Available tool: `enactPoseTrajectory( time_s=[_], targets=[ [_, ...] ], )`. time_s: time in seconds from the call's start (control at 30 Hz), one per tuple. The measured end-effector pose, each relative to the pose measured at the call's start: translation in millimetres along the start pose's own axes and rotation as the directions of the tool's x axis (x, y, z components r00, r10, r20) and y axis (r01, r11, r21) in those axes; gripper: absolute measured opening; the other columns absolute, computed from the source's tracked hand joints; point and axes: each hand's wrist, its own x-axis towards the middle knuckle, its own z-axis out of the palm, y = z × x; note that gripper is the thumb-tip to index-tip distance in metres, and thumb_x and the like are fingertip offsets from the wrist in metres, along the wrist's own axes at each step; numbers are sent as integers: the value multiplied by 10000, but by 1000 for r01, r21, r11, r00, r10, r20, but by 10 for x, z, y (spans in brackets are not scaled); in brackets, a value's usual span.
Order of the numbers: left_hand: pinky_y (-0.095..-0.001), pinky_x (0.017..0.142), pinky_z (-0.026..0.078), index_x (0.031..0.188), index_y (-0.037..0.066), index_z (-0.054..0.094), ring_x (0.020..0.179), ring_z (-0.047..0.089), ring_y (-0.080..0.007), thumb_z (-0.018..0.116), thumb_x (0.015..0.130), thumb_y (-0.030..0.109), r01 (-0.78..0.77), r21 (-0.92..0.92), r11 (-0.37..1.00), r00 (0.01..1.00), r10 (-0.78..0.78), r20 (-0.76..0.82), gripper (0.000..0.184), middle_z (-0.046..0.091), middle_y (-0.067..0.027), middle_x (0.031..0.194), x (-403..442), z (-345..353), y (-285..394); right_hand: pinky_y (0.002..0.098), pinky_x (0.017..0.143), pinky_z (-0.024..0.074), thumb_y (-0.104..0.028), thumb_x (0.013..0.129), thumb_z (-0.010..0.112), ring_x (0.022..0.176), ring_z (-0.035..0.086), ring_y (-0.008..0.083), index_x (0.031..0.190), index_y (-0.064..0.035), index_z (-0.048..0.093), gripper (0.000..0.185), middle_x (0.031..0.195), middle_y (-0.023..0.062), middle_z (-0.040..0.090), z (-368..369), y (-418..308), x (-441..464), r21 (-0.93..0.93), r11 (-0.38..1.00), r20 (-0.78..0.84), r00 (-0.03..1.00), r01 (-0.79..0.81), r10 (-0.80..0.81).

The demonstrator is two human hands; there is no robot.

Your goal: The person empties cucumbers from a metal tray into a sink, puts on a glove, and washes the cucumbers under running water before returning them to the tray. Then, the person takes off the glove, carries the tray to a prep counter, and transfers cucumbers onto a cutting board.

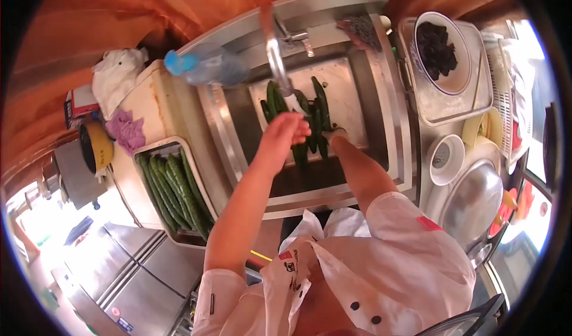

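Note:
Several dark green cucumbers (320,106) lie in the metal sink (351,86), below the tap (276,59), which is running. My left hand (289,129) is over the cucumbers at the water stream, its fingers loosely curled and a little apart, with nothing visible in it. Lower and to the right, my right hand (337,134) reaches down beside the cucumbers. Its fingers are mostly hidden, so its grip cannot be made out.
Left of the sink are a tray of cucumbers (173,187), a purple cloth (125,130) and a blue-capped plastic bottle (214,66). To the right stand a bowl of dark food (463,68) on a metal tray, a small white bowl (456,157) and a metal lid (476,199).

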Motion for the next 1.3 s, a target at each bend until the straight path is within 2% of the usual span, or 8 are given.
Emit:
enactPoseTrajectory(
  time_s=[0.27, 0.37, 0.67, 0.73, 0.83, 0.97, 1.2, 1.3],
  targets=[
    [-358, 719, 539, 1096, 27, 639, 778, 665, -222, 532, 989, 232, 103, 586, 804, 994, -107, -29, 255, 658, -104, 831, 1255, 352, -335, 387, 754, 523, -231, 868, 730, 853, 688, 249, 1202, 4, 676, 412, 1036, 127, 730, 215, 483, 730, -58, 940, 240, 918, 338, -315],
    [-499, 900, 519, 1219, 55, 596, 1050, 639, -389, 535, 889, 115, -192, 978, 79, 981, -1, 192, 341, 668, -185, 1079, 1327, 334, -462, 401, 753, 521, -261, 886, 703, 826, 678, 249, 1212, -16, 671, 409, 989, 108, 732, 89, 185, 241, -120, 980, 165, 976, 162, -141],
    [-484, 1201, 265, 1401, 130, 510, 1454, 341, -318, 653, 835, 119, -416, 820, -393, 877, 65, 476, 584, 462, -159, 1471, 1377, 47, -382, 311, 876, 503, -266, 960, 621, 958, 673, 234, 1183, -34, 668, 325, 1042, 127, 703, -1176, -383, -1370, -260, 604, 186, 653, 753, -734],
    [-483, 1136, 365, 1403, 78, 485, 1383, 435, -378, 631, 899, 163, -422, 751, -508, 880, -30, 474, 532, 475, -155, 1471, 1375, -34, -302, 271, 855, 508, -204, 967, 631, 926, 660, 197, 1168, -8, 635, 281, 992, 82, 676, -1632, -534, -1848, 439, 842, 265, 850, 314, -455],
    [-466, 1096, 416, 1399, 38, 450, 1313, 499, -415, 664, 928, 311, -310, 928, -208, 870, -456, 189, 585, 517, -220, 1412, 1199, 208, 200, 290, 875, 512, -189, 977, 645, 947, 644, 213, 1219, -35, 602, 290, 1011, 70, 654, -1611, -322, -1476, 716, 687, 271, 859, 121, -434],
    [-475, 953, 497, 1293, -30, 395, 1098, 625, -468, 685, 915, 412, -383, 921, 74, 916, -95, 389, 649, 624, -339, 1133, 1020, -16, -221, 374, 920, 512, -317, 994, 638, 1132, 587, 264, 1274, -83, 570, 371, 1212, 127, 622, -1334, -756, -1560, 950, 211, 268, 949, -231, -168],
    [-501, 923, 478, 1189, -48, 516, 1078, 616, -480, 445, 1043, 395, -24, 793, 609, 920, 324, -221, 473, 638, -335, 1088, 589, 328, -550, 378, 876, 488, -515, 1003, 550, 1037, 591, 235, 1341, -18, 561, 601, 1190, 139, 600, -308, -1372, -1351, 807, 322, 589, 709, -495, -387],
    [-537, 875, 472, 1089, -55, 497, 1051, 595, -532, 414, 1051, 393, 59, 778, 625, 932, 244, -267, 457, 639, -352, 1045, 78, 354, -550, 418, 805, 465, -519, 986, 561, 880, 574, 232, 1101, -17, 656, 524, 1036, 115, 639, -251, -1666, -1286, 628, 765, 438, 877, -141, -198]
  ],
)
